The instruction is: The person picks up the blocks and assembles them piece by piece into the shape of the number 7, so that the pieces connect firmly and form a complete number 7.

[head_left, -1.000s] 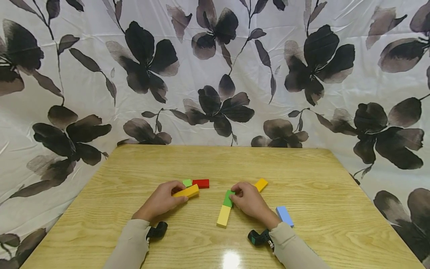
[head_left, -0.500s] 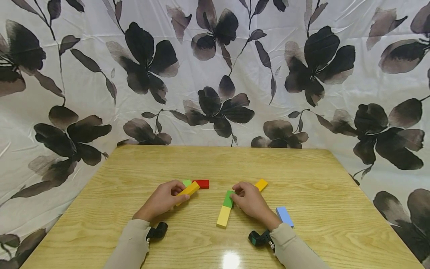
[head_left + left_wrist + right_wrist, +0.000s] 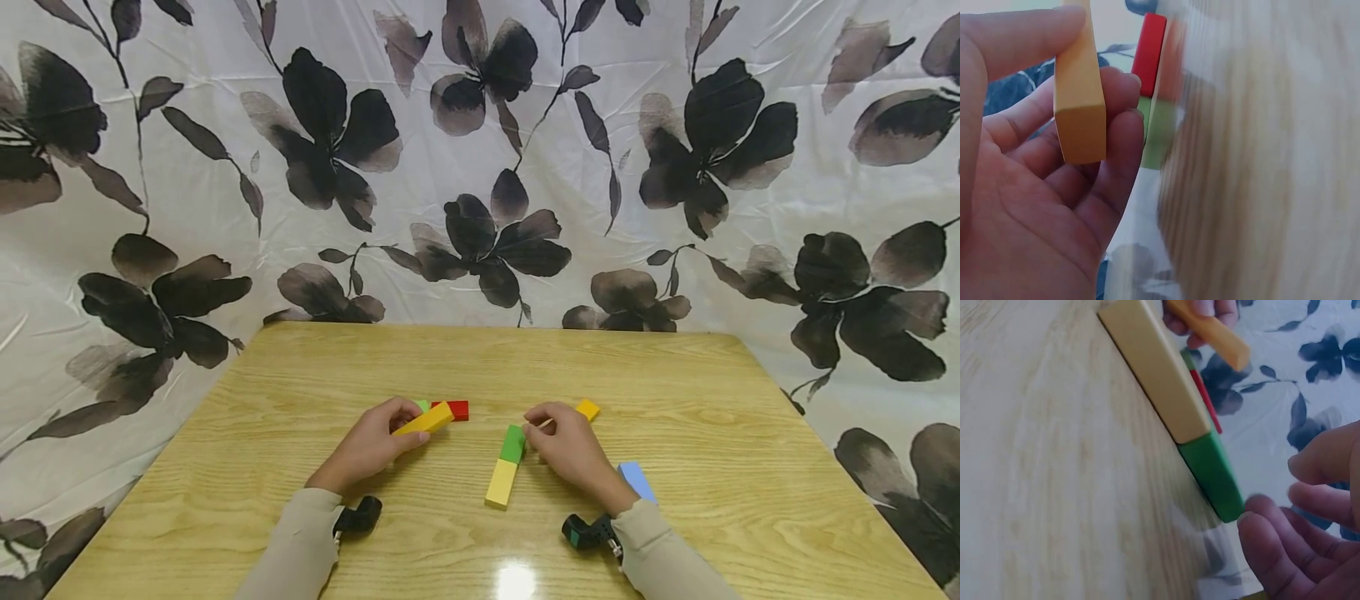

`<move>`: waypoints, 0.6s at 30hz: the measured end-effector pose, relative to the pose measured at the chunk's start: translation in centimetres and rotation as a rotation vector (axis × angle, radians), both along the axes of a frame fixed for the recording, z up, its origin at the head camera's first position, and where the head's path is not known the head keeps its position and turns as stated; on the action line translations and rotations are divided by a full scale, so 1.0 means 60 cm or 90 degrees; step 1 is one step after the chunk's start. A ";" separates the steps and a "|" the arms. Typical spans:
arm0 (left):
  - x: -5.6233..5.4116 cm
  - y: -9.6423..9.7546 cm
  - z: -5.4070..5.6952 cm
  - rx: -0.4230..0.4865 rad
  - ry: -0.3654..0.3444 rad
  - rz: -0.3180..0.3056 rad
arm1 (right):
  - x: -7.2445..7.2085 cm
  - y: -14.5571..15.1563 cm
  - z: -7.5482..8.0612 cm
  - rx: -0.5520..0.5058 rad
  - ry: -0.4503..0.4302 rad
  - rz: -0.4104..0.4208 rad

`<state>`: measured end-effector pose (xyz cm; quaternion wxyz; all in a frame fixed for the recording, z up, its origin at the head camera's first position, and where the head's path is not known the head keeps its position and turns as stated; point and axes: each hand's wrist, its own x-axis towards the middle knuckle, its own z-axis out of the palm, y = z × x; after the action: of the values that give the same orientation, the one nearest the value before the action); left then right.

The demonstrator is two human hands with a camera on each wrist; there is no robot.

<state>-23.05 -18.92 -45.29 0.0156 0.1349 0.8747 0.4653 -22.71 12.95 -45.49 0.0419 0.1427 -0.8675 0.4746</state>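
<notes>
My left hand [image 3: 375,442] holds an orange-yellow block [image 3: 425,419] between thumb and fingers, raised and tilted over the table. Behind it lie a light green block [image 3: 1159,131] and a red block [image 3: 460,410], end to end. My right hand [image 3: 567,442] has loosely bent fingers with nothing between them. Its fingertips are right at the end of a dark green block [image 3: 1213,478], which lies end to end with a pale yellow block [image 3: 500,483]. Another orange block [image 3: 588,409] lies behind the right hand, partly hidden by it.
A blue block [image 3: 637,481] lies right of the right wrist, partly covered by the sleeve. All of this is on a wood-grain table [image 3: 480,358]. A floral cloth [image 3: 480,150] hangs behind the table's far edge.
My left hand has moved slightly right and tipped the orange-yellow block's far end upward, overlapping the red block more. My right hand's fingers have drawn slightly right, off the dark green block.
</notes>
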 end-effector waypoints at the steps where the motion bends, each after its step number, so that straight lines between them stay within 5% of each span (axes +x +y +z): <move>1: 0.000 0.001 0.000 0.001 0.001 0.000 | 0.000 0.002 0.001 0.002 0.004 -0.003; 18: 0.000 0.010 -0.005 0.001 0.006 -0.003 | 0.004 0.048 0.010 0.013 -0.005 -0.009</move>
<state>-23.05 -18.29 -45.58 0.0122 0.1390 0.8742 0.4650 -22.49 15.84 -44.87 0.0403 0.1354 -0.8733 0.4662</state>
